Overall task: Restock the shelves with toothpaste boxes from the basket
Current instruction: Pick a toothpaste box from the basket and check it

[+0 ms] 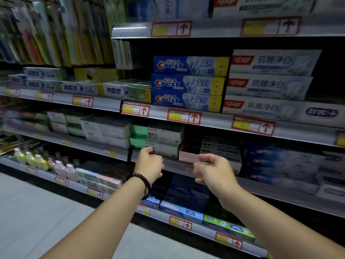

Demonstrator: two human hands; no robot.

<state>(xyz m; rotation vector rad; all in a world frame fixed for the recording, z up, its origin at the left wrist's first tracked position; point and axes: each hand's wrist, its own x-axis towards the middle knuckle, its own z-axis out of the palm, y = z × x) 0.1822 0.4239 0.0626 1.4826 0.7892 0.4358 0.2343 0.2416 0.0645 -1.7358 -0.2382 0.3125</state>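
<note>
A pale pink toothpaste box (pixel 187 156) lies on the third shelf (pixel 175 166) between stacked green-and-white boxes (pixel 164 141) and dark boxes (pixel 220 146). My left hand (pixel 149 164), with a beaded bracelet on its wrist, hovers at the shelf edge just left of the pink box, fingers curled and apart, holding nothing. In front of the pink box's right end is my right hand (pixel 214 170), thumb and forefinger close together at the box. Whether they grip it is unclear. The basket is out of view.
Blue Crest boxes (pixel 188 85) and white boxes (pixel 268 85) fill the shelf above. Blue boxes (pixel 280 165) sit to the right on the third shelf. The bottom shelf holds small bottles (pixel 37 159) and more boxes (pixel 186 202). Grey floor (pixel 46 212) lies lower left.
</note>
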